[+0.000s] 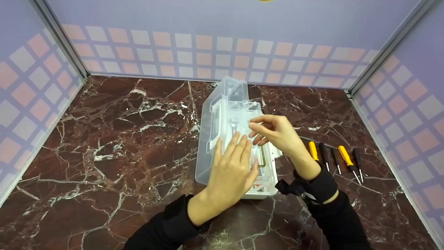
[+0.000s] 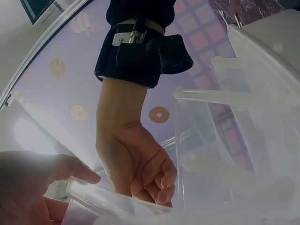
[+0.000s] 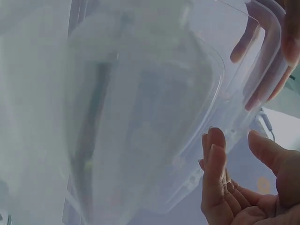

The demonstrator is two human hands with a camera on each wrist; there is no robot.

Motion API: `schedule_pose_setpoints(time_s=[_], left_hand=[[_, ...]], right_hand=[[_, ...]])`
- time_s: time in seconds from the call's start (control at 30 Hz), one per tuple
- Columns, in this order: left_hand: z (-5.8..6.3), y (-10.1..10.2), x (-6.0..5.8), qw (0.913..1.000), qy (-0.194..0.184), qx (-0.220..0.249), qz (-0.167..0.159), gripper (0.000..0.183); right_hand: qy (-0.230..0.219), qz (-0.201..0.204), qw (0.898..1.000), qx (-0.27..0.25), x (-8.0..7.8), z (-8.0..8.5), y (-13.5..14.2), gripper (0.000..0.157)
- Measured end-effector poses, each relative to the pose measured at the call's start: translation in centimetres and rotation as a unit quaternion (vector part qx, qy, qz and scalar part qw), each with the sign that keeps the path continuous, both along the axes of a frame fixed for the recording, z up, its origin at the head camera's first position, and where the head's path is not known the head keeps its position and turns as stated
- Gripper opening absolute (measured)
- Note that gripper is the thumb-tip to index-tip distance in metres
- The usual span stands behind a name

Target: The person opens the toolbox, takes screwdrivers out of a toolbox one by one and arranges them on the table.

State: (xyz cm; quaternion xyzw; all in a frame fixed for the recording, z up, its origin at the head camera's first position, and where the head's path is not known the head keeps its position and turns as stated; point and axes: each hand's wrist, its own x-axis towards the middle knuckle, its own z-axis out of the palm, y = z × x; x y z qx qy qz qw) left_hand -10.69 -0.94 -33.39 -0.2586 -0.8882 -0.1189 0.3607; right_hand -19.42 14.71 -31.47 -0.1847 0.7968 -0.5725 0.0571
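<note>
A clear plastic toolbox (image 1: 239,196) stands open with its lid (image 1: 204,166) tipped to the left. A wrench (image 1: 233,123) lies inside near the middle, and a green L-shaped piece (image 1: 262,161) is nearer the front. My left hand (image 1: 230,170) lies over the toolbox with fingers straight and thumb apart; in the left wrist view its thumb (image 2: 77,169) overlaps a translucent rim. Beside the toolbox's right edge is my right hand (image 1: 275,132), fingers bent. In the right wrist view its thumb (image 3: 267,152) and fingertips (image 3: 215,140) stand apart with nothing visible between them.
Several screwdrivers lie side by side on the marbled tabletop (image 1: 138,173) at the right, among them a yellow-handled screwdriver (image 1: 346,156) and a black screwdriver (image 1: 357,159). Patterned panels (image 1: 194,55) wall the table at the back and both sides.
</note>
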Motion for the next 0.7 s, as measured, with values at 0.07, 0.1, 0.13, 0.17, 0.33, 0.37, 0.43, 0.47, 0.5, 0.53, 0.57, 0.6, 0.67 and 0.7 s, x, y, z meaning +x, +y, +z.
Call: schedule_pose_setpoints(time_s=[0.07, 0.1, 0.13, 0.17, 0.33, 0.37, 0.43, 0.47, 0.5, 0.53, 0.57, 0.6, 0.67, 0.7], left_hand=[[-0.1, 0.2, 0.0, 0.9999, 0.005, -0.017, 0.001, 0.04], [0.0, 0.3, 0.0, 0.9996, 0.006, -0.026, 0.002, 0.041], [0.0, 0.3, 0.0, 0.9993, 0.006, -0.036, 0.002, 0.043], [0.0, 0.3, 0.1, 0.9991, 0.003, -0.042, -0.001, 0.045], [0.3, -0.5, 0.1, 0.9939, -0.061, 0.012, -0.091, 0.048], [0.3, -0.8, 0.1, 0.9885, -0.08, 0.044, -0.12, 0.046], [0.2, -1.7, -0.1, 0.9737, -0.115, 0.107, -0.165, 0.044], [0.2, -2.2, -0.3, 0.9665, -0.131, 0.133, -0.176, 0.045], [0.1, -2.7, -0.5, 0.9594, -0.152, 0.159, -0.177, 0.046], [-0.1, -3.3, -0.7, 0.9532, -0.177, 0.18, -0.167, 0.05], [-0.2, -3.9, -0.9, 0.9476, -0.205, 0.196, -0.148, 0.054], [-0.5, -4.5, -1.2, 0.94, -0.239, 0.209, -0.124, 0.057], [-1.0, -5.6, -1.9, 0.9174, -0.312, 0.234, -0.078, 0.063], [-1.4, -6.1, -2.3, 0.9046, -0.345, 0.244, -0.058, 0.065]], right_hand=[[-0.015, -0.003, 1.0, -0.012, -0.1, -0.3, -0.2, 0.027], [-0.022, -0.005, 1.0, -0.019, -0.1, -0.4, -0.3, 0.027], [-0.03, -0.007, 0.999, -0.029, 0.0, -0.4, -0.3, 0.027], [-0.035, -0.009, 0.999, -0.039, 0.0, -0.5, -0.4, 0.026], [-0.071, -0.013, 0.992, -0.104, 0.1, -0.8, -0.3, 0.018], [-0.078, -0.013, 0.99, -0.113, 0.1, -0.8, -0.3, 0.018], [-0.09, -0.013, 0.988, -0.127, 0.1, -0.9, -0.2, 0.016], [-0.094, -0.014, 0.987, -0.131, 0.2, -0.9, -0.1, 0.016], [-0.098, -0.016, 0.986, -0.133, 0.2, -0.9, 0.1, 0.017], [-0.1, -0.019, 0.986, -0.133, 0.2, -0.9, 0.2, 0.017], [-0.101, -0.023, 0.986, -0.133, 0.2, -1.0, 0.4, 0.019], [-0.101, -0.027, 0.986, -0.131, 0.3, -1.0, 0.6, 0.02], [-0.096, -0.037, 0.987, -0.121, 0.3, -1.2, 1.0, 0.023], [-0.092, -0.041, 0.988, -0.116, 0.4, -1.3, 1.2, 0.024]])
